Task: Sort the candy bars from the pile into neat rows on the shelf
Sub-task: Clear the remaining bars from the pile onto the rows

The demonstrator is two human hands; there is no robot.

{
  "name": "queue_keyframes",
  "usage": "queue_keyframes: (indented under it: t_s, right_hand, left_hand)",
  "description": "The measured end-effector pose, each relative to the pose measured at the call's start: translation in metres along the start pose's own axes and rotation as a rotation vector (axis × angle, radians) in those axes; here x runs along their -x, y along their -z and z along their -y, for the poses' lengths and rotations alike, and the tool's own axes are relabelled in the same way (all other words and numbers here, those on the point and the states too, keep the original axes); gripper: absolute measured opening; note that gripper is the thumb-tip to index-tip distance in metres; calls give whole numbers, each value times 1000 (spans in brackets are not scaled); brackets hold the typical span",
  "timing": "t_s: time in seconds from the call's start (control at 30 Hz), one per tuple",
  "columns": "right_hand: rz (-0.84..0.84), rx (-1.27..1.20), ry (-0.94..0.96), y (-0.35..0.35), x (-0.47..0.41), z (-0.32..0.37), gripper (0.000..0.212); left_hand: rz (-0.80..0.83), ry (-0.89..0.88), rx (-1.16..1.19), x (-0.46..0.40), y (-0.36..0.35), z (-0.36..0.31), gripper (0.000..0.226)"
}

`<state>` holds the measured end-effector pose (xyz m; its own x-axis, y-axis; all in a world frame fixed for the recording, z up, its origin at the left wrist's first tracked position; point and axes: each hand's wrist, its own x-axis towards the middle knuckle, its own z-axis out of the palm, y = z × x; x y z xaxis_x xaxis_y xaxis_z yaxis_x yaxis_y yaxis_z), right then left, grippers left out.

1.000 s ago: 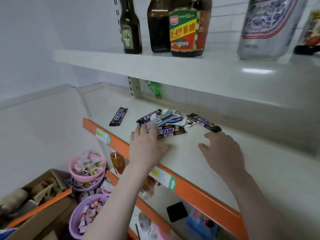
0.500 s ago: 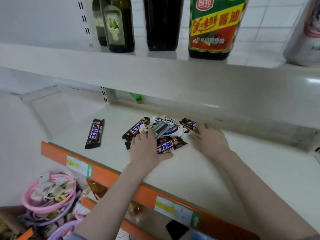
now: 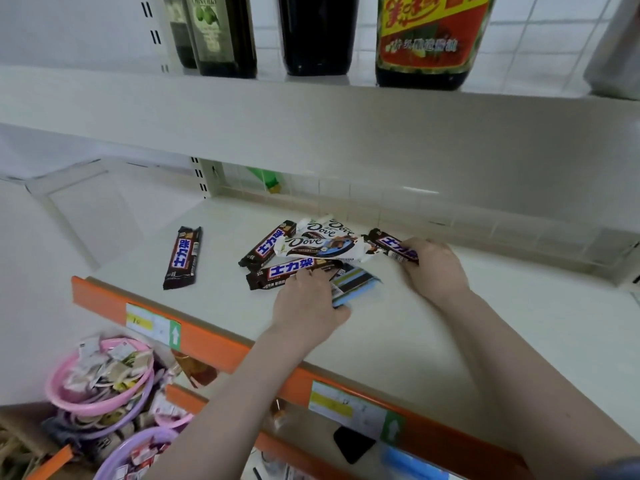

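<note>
A white shelf (image 3: 433,341) with an orange front rail (image 3: 221,344) spans the view, and an upper shelf (image 3: 311,109) above it carries dark bottles (image 3: 317,32). Below left, pink and purple baskets (image 3: 104,386) hold small wrapped sweets.

On the shelf, near the middle and toward the back, lies the pile (image 3: 311,251) of candy bars: dark wrappers with blue-and-white lettering, and white Dove bars (image 3: 318,242) overlapping on top. One dark bar (image 3: 183,258) lies alone to the left of the pile, well apart from it, lengthwise front to back.

The left hand (image 3: 304,303) rests palm down at the pile's front edge, fingers curled over a blue-and-striped packet (image 3: 356,284) (thumb under its near side), fingertips touching the front dark bar (image 3: 294,271). The right hand (image 3: 433,265) is at the pile's right end, fingers curled round the end of another dark bar (image 3: 391,245), which touches the Dove bars.
</note>
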<state>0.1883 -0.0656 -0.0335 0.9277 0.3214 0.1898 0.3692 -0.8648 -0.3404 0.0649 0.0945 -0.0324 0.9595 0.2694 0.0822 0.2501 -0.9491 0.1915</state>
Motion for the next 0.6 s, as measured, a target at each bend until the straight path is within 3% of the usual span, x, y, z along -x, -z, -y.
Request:
queue_keyframes:
  t_s: [0.17,0.3,0.4,0.6]
  right_hand:
    - [117,-94,-103,23,22,-6,37]
    - [144,-124,-86,40,55,-17,33]
    - [138,-213,-94,49,80,-26,28]
    - [77,-308,-78,69,118,-57,21]
  left_hand:
    - [138,55,77,5,4,-11,67]
    - [52,96,55,15,7,-23,53]
    - [4,141,206,20,12,-30,41]
    - [8,179,461,35,14,-48,42]
